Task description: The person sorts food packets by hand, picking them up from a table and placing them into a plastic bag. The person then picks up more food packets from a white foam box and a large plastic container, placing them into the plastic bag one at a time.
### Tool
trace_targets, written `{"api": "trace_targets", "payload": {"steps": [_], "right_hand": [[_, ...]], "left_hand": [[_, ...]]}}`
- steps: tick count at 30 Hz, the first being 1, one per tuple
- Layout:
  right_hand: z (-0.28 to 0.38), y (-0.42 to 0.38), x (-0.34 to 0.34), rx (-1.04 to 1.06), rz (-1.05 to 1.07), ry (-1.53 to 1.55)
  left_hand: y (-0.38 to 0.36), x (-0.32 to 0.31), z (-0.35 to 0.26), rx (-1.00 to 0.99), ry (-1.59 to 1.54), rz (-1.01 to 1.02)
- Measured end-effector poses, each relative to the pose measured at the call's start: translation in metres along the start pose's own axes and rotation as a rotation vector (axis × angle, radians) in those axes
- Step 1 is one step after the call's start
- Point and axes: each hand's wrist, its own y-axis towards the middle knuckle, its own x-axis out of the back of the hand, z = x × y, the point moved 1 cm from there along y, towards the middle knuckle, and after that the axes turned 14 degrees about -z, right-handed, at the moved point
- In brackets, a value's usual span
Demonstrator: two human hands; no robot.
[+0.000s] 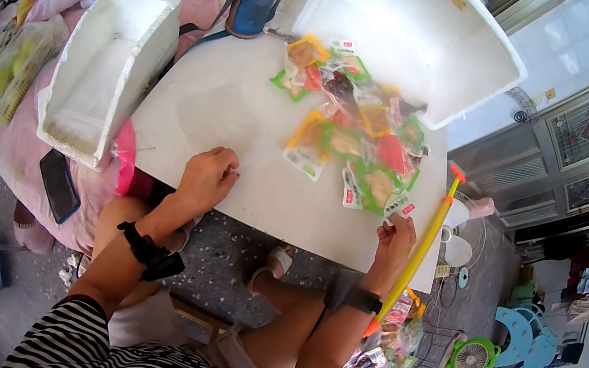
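My left hand (207,177) is closed at the table's near edge, its fingers pinched on the edge of a clear plastic bag (260,149) that barely shows against the white top. Farther right, my right hand (395,241) pinches the corner of a small white and green food packet (399,208) at the near end of a pile. That pile holds several sealed food packets, among them a yellow packet (308,143), a green packet (378,186) and a red one (392,154). Some packets at the pile's middle look hazy.
A large white foam box (412,40) stands behind the pile. At left are a smaller foam box (99,73), a phone (59,185) and a bag of green fruit (12,78). A blue bottle (252,5) stands at the back. A yellow stick (418,259) leans along the table's right edge.
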Motion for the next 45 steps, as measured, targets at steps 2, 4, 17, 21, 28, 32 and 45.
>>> {"api": "trace_targets", "payload": {"steps": [2,4,17,21,28,32,45], "right_hand": [[0.008,-0.017,-0.012,-0.046,0.061,0.116],[0.007,-0.026,-0.018,-0.097,0.1,0.054],[0.004,-0.086,-0.071,-0.182,0.679,-0.12],[-0.014,-0.107,-0.099,-0.223,0.718,-0.168],[-0.021,-0.112,-0.116,-0.138,0.634,-0.121],[-0.026,-0.114,-0.12,-0.09,0.599,-0.054],[-0.029,-0.135,-0.148,-0.084,0.644,-0.44]], "left_hand": [[0.0,0.0,-0.001,0.004,0.019,0.013],[-0.002,-0.003,-0.001,-0.047,0.05,-0.024],[-0.004,-0.008,0.002,-0.063,0.115,0.002],[-0.007,-0.008,0.001,-0.052,0.123,0.025],[-0.004,-0.001,-0.004,-0.097,0.053,-0.029],[-0.005,0.003,-0.01,-0.161,0.007,-0.05],[-0.005,0.004,-0.017,-0.171,-0.028,-0.028]]}}
